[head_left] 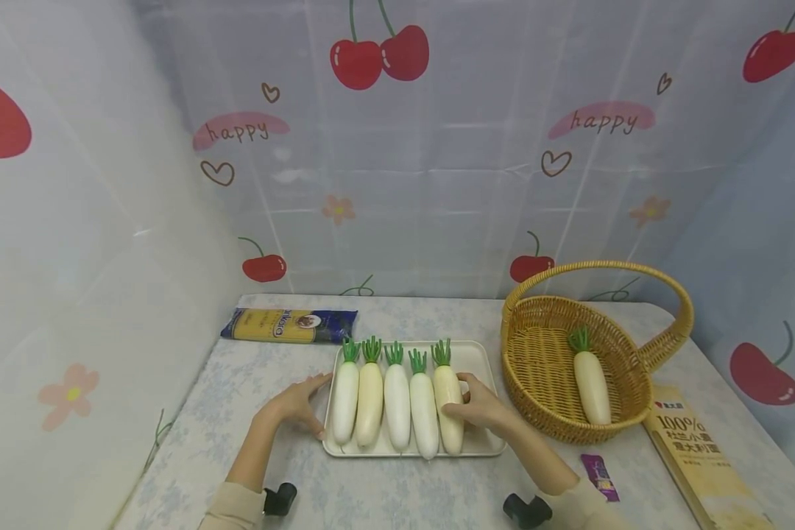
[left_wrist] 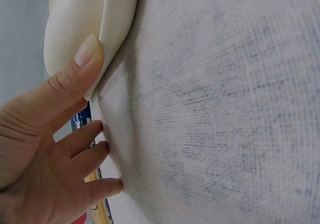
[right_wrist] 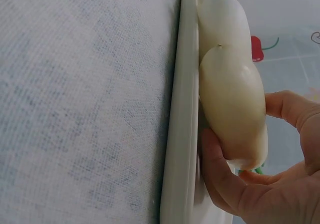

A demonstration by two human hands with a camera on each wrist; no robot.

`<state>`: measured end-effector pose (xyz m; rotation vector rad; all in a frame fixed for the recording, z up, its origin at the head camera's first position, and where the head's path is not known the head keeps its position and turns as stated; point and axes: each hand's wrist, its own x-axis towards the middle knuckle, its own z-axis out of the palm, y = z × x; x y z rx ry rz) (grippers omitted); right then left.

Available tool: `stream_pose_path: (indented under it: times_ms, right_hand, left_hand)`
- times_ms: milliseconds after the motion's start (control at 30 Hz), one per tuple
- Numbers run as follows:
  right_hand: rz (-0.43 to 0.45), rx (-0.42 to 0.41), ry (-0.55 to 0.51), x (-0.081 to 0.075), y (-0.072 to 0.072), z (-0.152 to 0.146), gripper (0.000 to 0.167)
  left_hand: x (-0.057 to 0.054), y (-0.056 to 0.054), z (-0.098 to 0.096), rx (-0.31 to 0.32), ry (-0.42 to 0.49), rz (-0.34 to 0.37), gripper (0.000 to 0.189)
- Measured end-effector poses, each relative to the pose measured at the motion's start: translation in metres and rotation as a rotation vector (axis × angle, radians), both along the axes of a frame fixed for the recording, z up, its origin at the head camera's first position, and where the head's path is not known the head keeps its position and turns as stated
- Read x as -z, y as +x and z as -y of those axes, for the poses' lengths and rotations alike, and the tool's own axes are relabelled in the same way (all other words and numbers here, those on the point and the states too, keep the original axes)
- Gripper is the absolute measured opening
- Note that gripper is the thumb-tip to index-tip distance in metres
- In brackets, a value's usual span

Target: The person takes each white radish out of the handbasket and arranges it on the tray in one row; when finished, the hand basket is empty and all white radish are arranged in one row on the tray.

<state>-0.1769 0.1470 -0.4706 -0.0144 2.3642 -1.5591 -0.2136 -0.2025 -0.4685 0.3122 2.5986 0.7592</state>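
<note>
Several white radishes with green stem tops lie side by side on a pale rectangular tray (head_left: 478, 361). My right hand (head_left: 485, 406) holds the rightmost, creamier white radish (head_left: 447, 416), thumb and fingers on its opposite sides. The right wrist view shows that white radish (right_wrist: 232, 94) low in the tray, close beside its wall (right_wrist: 182, 114). At the tray's left edge is my left hand (head_left: 294, 405), fingers spread and loosely bent. In the left wrist view its thumb (left_wrist: 82, 64) touches the tray rim (left_wrist: 117, 19), while the other fingers reach down near the tablecloth.
On the right stands a wicker basket (head_left: 536, 368) with a tall handle, holding one white radish (head_left: 592, 386). A yellow-brown package (head_left: 695, 456) and a small purple packet (head_left: 599, 477) lie in front of it. A blue-and-yellow pasta bag (head_left: 288, 325) lies behind the tray, to the left.
</note>
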Motion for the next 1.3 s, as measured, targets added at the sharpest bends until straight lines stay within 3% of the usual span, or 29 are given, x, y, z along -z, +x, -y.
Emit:
stream_pose_path:
  times_ms: [633,1100,1300]
  right_hand:
    - [-0.047,0.023,0.084,0.004,-0.002,0.003,0.07]
    - [-0.07,-0.046,0.149,0.0,0.002,-0.004,0.073]
    - [-0.084,-0.114,0.181,-0.004,0.005,-0.011,0.074]
  left_hand:
    - [-0.003,0.002,-0.001,-0.012,0.007,0.004,0.11]
    - [0.001,0.0,0.0,-0.01,0.009,0.005,0.111]
    - [0.0,0.001,-0.001,-0.013,0.004,0.011,0.11]
